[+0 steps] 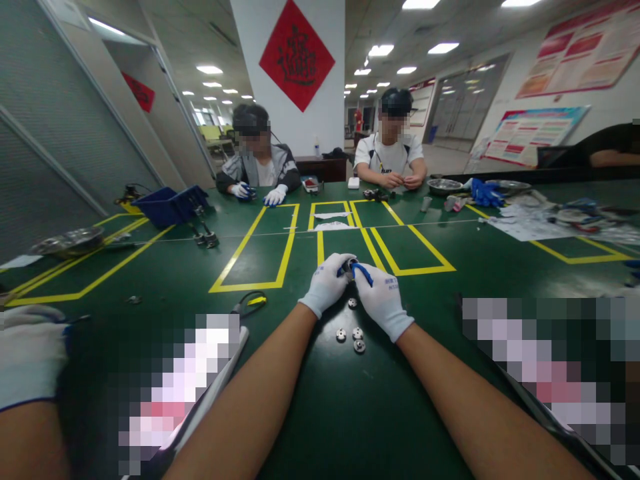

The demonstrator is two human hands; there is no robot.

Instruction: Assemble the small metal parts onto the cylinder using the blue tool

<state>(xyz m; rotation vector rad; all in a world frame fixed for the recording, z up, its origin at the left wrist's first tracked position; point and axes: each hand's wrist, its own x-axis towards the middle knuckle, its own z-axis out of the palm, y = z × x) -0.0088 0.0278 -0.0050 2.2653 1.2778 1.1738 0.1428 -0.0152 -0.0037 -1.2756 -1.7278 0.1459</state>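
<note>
My left hand (327,283), in a white glove with blue fingertips, is closed around a small dark metal part (349,267) in the middle of the view. My right hand (381,293), gloved the same way, pinches the same part from the right, its fingers partly hiding it. Below the hands, several small round metal pieces lie on the green table: one (353,303) just under the fingers, another (341,335) to the left, and two more (357,333) (359,346) close together.
Yellow tape (245,289) marks rectangles on the table. A blue bin (167,205) and metal tray (70,241) stand left; papers (525,223) lie right. Two people sit opposite. Another person's gloved hand (33,353) is at the left edge. Pixelated panels flank my arms.
</note>
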